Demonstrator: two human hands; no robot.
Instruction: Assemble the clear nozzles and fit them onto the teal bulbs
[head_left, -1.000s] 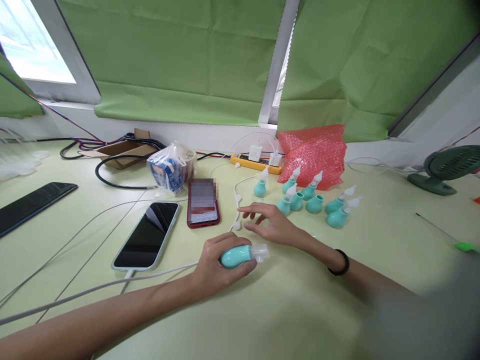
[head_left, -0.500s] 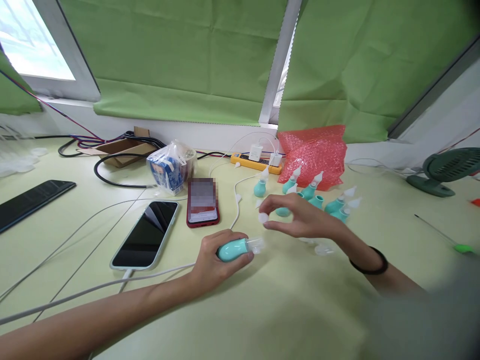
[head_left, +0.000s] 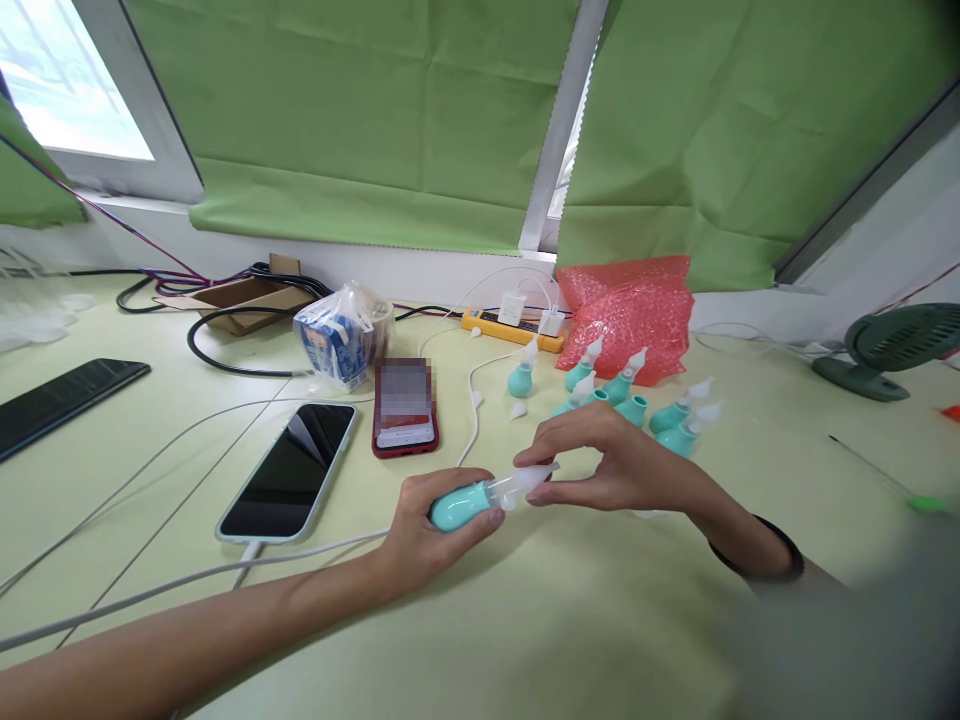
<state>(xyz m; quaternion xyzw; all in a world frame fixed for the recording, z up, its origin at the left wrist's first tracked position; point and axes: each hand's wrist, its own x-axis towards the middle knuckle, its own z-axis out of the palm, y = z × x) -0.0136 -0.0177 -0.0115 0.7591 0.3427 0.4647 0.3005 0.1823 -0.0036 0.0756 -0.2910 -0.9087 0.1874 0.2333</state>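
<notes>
My left hand (head_left: 420, 530) is wrapped round a teal rubber bulb (head_left: 459, 504) lying sideways just above the pale green table (head_left: 570, 620). My right hand (head_left: 607, 462) pinches a clear white nozzle tip (head_left: 529, 482) that sits on the bulb's clear neck. Behind my right hand stand several finished teal bulbs with white tips (head_left: 679, 425). One loose white tip (head_left: 517, 410) lies on the table near them.
A black-screened phone (head_left: 291, 470) on a white cable and a red phone (head_left: 405, 406) lie left of my hands. Further back are a plastic-wrapped blue carton (head_left: 341, 335), an orange power strip (head_left: 511, 324), a red bubble-wrap bag (head_left: 628, 312), a cardboard tray (head_left: 244, 298) and a small green fan (head_left: 892, 348).
My right hand picked a white tip up from the table, carried it toward me and set it against the neck of the bulb in my left hand.
</notes>
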